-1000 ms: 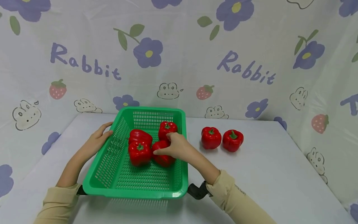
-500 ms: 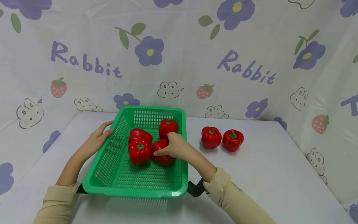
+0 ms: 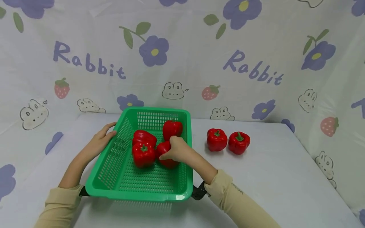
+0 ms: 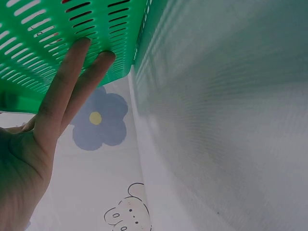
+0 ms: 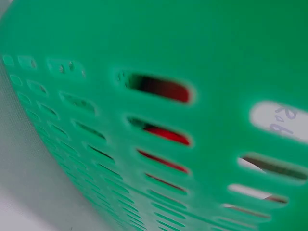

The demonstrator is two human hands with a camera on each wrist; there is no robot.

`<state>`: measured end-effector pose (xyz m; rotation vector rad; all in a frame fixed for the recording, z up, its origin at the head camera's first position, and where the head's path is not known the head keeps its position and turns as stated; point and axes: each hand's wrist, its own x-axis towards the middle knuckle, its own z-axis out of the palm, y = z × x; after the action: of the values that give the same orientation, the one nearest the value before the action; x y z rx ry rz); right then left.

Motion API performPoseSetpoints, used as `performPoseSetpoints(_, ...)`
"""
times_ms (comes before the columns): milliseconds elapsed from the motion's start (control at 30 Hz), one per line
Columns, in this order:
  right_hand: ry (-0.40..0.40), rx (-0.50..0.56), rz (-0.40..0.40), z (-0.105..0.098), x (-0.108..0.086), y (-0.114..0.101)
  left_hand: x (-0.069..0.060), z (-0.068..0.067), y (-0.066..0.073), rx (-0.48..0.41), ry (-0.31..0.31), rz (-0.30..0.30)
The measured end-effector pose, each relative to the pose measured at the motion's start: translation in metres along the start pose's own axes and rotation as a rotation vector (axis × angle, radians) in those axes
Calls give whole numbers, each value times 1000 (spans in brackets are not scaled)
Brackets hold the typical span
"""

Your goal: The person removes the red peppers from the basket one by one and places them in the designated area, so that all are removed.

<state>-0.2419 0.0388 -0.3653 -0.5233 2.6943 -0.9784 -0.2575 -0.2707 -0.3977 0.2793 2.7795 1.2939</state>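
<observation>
A green plastic basket (image 3: 137, 195) with slotted walls stands in front of me, holding several red bell peppers. Two of these, a rear bell pepper (image 3: 144, 137) and a front bell pepper (image 3: 143, 156), lie at the left. My right hand (image 3: 181, 150) reaches over the right rim, thumb and fingers around the near-right bell pepper (image 3: 168, 163). Its fingers border the back-right bell pepper (image 3: 172, 129), which leans away. My left hand (image 3: 98, 142) rests against the basket's left side. In the left wrist view, straight fingers (image 4: 60, 91) touch the outer wall. The right wrist view shows only basket wall (image 5: 72, 29), with red through slots.
Two more red bell peppers, a left one (image 3: 217, 139) and a right one (image 3: 239, 142), sit side by side on the white table (image 3: 256, 183), right of the basket. A printed curtain (image 3: 182, 47) hangs behind the table.
The back-right bell pepper has tipped backward, its stem turning away. My right hand has shifted slightly with its forearm drawing in. The left hand and basket stay in place.
</observation>
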Motion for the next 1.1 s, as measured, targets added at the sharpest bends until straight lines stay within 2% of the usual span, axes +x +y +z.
performPoseSetpoints(367, 12, -50, -38, -1, 2, 1, 2, -1, 1, -3, 2, 10)
performPoseSetpoints(600, 9, -60, -9, 0, 1, -1, 1, 0, 0, -7, 2, 11)
performPoseSetpoints(867, 34, -23, -14, 2, 0, -1, 1, 0, 0, 1, 7, 10)
performPoseSetpoints(1100, 61, -38, -10, 4, 0, -1, 0, -1, -1, -9, 3, 15)
